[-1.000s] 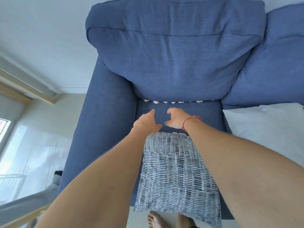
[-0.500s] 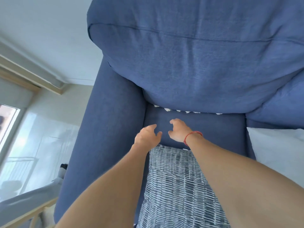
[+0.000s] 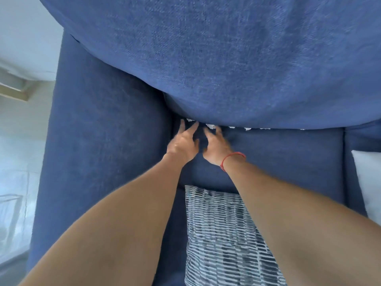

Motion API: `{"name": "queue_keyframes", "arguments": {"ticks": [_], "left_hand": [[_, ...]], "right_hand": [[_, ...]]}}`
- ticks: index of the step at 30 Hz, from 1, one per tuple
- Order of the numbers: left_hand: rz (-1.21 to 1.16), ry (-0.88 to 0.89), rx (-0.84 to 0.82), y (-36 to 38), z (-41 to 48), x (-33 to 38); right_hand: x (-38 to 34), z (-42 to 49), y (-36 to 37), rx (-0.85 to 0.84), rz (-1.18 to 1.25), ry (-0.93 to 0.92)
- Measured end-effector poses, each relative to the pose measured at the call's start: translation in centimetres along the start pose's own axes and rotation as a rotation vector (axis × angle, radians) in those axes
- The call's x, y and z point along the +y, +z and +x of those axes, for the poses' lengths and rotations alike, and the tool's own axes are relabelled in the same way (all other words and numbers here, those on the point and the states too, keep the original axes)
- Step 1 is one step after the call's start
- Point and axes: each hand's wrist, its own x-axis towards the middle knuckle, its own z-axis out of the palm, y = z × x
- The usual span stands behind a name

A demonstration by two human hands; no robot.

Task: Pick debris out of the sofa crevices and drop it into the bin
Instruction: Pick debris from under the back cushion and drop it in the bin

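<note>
Small white scraps of debris line the crevice between the blue sofa's back cushion and its seat cushion. My left hand lies on the seat near the left end of the crevice, fingers spread and stretched toward a scrap. Beside it, my right hand, with a red cord on the wrist, has its fingers apart, the tips at a white scrap. Neither hand holds anything that I can see. No bin is in view.
A grey-and-white patterned pillow lies on the seat under my right forearm. A white cushion sits at the right edge. The sofa's left armrest borders the seat; pale floor lies beyond it.
I have leaned in closer to the sofa. Both hands moved forward from the pillow's far edge to the crevice, and their fingers have spread out.
</note>
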Motion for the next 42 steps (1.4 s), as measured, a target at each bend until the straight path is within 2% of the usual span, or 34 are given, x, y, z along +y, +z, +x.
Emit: {"name": "queue_keyframes", "arguments": {"ticks": [5, 10, 15, 22, 29, 34, 42], "left_hand": [[0.156, -0.027, -0.059, -0.4, 2.7, -0.2], [0.305, 0.025, -0.104, -1.1, 3.7, 0.0], [0.342, 0.041, -0.033, -1.8, 4.1, -0.3], [0.348, 0.022, -0.138, -1.5, 4.4, -0.4], [0.327, 0.020, 0.001, -2.2, 2.7, 0.2], [0.112, 0.033, 0.206, -2.4, -1.6, 0.7], [-0.108, 0.067, 0.326, -5.3, -7.3, 2.4]], "right_hand": [[-0.8, 1.6, -0.8, -0.013, -0.039, 0.043], [-1.5, 2.0, -1.0, -0.038, -0.105, 0.093], [-2.0, 1.7, -1.9, 0.101, -0.189, 0.075], [-1.7, 0.1, -0.9, 0.141, -0.119, 0.035], [-1.1, -1.2, -1.6, 0.171, -0.026, 0.061], [-1.9, -3.2, -3.0, 0.234, -0.005, 0.055], [-5.5, -7.8, -6.1, 0.385, -0.001, -0.058]]}}
